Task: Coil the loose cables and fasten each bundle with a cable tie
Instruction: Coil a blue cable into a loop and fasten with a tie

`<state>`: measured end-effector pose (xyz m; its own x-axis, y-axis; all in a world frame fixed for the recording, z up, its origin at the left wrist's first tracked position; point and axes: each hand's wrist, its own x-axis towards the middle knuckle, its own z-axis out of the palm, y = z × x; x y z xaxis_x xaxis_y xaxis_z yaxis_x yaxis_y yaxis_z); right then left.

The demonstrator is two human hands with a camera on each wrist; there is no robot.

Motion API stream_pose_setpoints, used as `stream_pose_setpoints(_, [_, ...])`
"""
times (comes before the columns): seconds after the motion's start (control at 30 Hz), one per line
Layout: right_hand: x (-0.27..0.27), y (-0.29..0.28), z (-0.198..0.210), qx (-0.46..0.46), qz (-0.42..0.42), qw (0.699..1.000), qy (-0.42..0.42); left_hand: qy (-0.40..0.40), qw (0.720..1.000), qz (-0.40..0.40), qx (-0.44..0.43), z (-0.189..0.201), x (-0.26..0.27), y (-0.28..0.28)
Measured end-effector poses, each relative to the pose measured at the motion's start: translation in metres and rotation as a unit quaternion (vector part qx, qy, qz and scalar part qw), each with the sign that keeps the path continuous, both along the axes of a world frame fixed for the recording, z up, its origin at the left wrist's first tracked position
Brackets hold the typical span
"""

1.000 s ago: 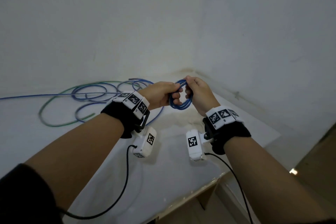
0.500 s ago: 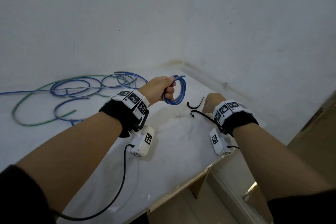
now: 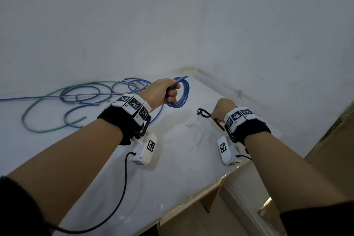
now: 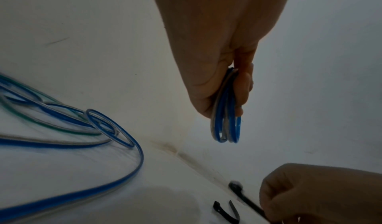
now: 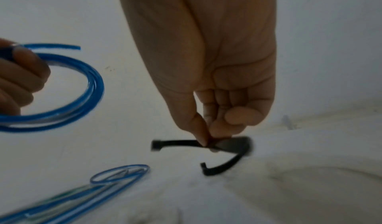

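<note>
Left hand (image 3: 164, 90): fist closed round one side of the coil (image 3: 181, 93), raised clear of the table (image 3: 172, 159); the grip looks meant to keep the turns from springing apart until a tie goes on.
Right hand (image 3: 222, 108): low at 3 o'clock of the left hand, thumb and fingertips pinching a black tie (image 5: 186, 142) at the table surface, judged to be lifting it for the coil.
Coil: one, blue, several turns (exact count unclear), cut end poking out toward 1 o'clock.
Ties: one pinched; in the left wrist view, two more short black pieces (image 4: 225, 211) lie beside it, whether whole ties or offcuts I cannot tell.
Loose cables (image 3: 76, 99): blue and green, tangled at 9 o'clock of the left hand; number of separate lengths cannot be told.
Bundles fastened: none visible.
</note>
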<state>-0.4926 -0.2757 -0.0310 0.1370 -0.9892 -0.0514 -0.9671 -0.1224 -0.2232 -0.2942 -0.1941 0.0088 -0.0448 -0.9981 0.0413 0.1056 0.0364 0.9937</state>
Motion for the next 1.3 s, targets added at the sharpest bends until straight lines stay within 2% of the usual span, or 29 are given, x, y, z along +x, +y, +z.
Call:
stream_pose_setpoints(0.1, [0.016, 0.007, 0.017, -0.007, 0.017, 0.986, -0.166, -0.014, 0.999, 0.031, -0.011, 0.002, 0.013, 0.004])
stream_pose_setpoints(0.17, [0.031, 0.018, 0.026, 0.012, 0.037, 0.952, -0.304, -0.013, 0.998, 0.058, -0.015, 0.003, 0.024, 0.007])
stream_pose_setpoints(0.27, [0.066, 0.040, 0.038, 0.089, 0.097, 0.864, -0.486, 0.007, 0.995, 0.098, -0.026, 0.005, 0.047, 0.015])
stream_pose_setpoints(0.33, [0.089, 0.054, 0.044, 0.138, 0.132, 0.797, -0.572, 0.027, 0.992, 0.121, -0.025, 0.006, 0.064, 0.021])
stream_pose_setpoints(0.4, [0.112, 0.066, 0.047, 0.176, 0.177, 0.743, -0.621, 0.038, 0.988, 0.149, -0.024, 0.006, 0.083, 0.029])
stream_pose_setpoints(0.47, [0.135, 0.076, 0.048, 0.187, 0.220, 0.716, -0.635, 0.044, 0.983, 0.178, -0.026, 0.008, 0.103, 0.040])
stream_pose_setpoints(0.6, [0.179, 0.097, 0.050, 0.188, 0.262, 0.699, -0.639, 0.041, 0.972, 0.230, -0.032, 0.009, 0.147, 0.065])
stream_pose_setpoints(0.77, [0.232, 0.121, 0.048, 0.198, 0.297, 0.725, -0.589, -0.013, 0.960, 0.275, -0.056, 0.012, 0.182, 0.100])
stream_pose_setpoints(0.87, [0.261, 0.133, 0.050, 0.187, 0.318, 0.724, -0.582, -0.043, 0.956, 0.285, -0.061, 0.011, 0.197, 0.114])
stream_pose_setpoints(1.0, [0.285, 0.145, 0.054, 0.173, 0.336, 0.701, -0.604, -0.098, 0.943, 0.315, -0.051, 0.010, 0.214, 0.129])
stream_pose_setpoints(1.13, [0.299, 0.152, 0.052, 0.180, 0.352, 0.659, -0.640, -0.237, 0.914, 0.326, -0.030, 0.006, 0.233, 0.140])
stream_pose_setpoints(1.23, [0.304, 0.155, 0.049, 0.196, 0.359, 0.636, -0.654, -0.212, 0.914, 0.343, -0.037, 0.001, 0.244, 0.143])
stream_pose_setpoints(1.3, [0.306, 0.157, 0.047, 0.205, 0.361, 0.631, -0.656, -0.205, 0.915, 0.346, -0.032, -0.002, 0.247, 0.145])
